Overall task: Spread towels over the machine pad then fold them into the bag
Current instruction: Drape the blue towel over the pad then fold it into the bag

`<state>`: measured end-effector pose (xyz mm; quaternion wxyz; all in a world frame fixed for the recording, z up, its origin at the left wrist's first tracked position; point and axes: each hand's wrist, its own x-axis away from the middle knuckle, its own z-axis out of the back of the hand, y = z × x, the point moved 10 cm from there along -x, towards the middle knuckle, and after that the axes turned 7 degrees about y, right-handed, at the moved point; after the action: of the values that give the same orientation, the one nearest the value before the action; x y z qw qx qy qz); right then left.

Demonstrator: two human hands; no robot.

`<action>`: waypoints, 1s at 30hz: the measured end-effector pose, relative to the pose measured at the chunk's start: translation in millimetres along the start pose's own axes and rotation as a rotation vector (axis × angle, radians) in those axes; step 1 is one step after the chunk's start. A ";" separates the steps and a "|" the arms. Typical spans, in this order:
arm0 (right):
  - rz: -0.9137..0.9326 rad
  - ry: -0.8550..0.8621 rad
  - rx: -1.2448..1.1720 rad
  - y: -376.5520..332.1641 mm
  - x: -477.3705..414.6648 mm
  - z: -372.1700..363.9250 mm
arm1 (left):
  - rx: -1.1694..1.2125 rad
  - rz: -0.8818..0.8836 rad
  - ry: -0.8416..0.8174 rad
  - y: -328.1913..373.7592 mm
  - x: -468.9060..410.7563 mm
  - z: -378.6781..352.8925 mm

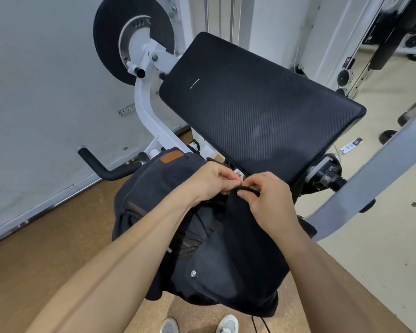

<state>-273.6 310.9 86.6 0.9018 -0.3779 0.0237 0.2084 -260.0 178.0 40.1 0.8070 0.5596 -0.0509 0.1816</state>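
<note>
A black canvas bag (154, 188) with a brown leather patch rests at the near end of the machine, below the black ribbed pad (257, 104). The pad is bare, and no towel shows anywhere. My left hand (211, 181) pinches the bag's top edge near the pad's lower corner. My right hand (267, 200) grips a black cord loop at the top of the bag's flap. Both hands meet at the bag's mouth, and its inside is hidden.
A white machine frame (147, 111) with a black disc (113, 39) stands left of the pad. A black handle (99, 164) juts out at left. A grey beam (380, 174) crosses at right. My shoes (199, 325) stand on brown floor below the bag.
</note>
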 end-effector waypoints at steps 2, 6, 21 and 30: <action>-0.016 -0.035 -0.011 2.8 -1.7 -1.4 | 0.006 -0.007 -0.015 0.5 0.9 -1.1; -0.069 -0.117 0.002 12.2 -6.6 -5.6 | 0.077 0.012 -0.049 1.1 3.8 -4.1; -0.158 -0.327 -0.230 29.9 -16.1 -18.1 | 0.004 -0.029 0.028 -1.1 15.9 -10.1; -0.089 -0.183 -0.066 21.7 -8.8 -20.3 | -0.250 -0.077 0.318 2.9 21.1 -17.0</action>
<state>-287.9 307.3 59.4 0.8956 -0.3874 -0.0827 0.2023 -243.5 199.6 42.4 0.8743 0.4210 0.0765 0.2289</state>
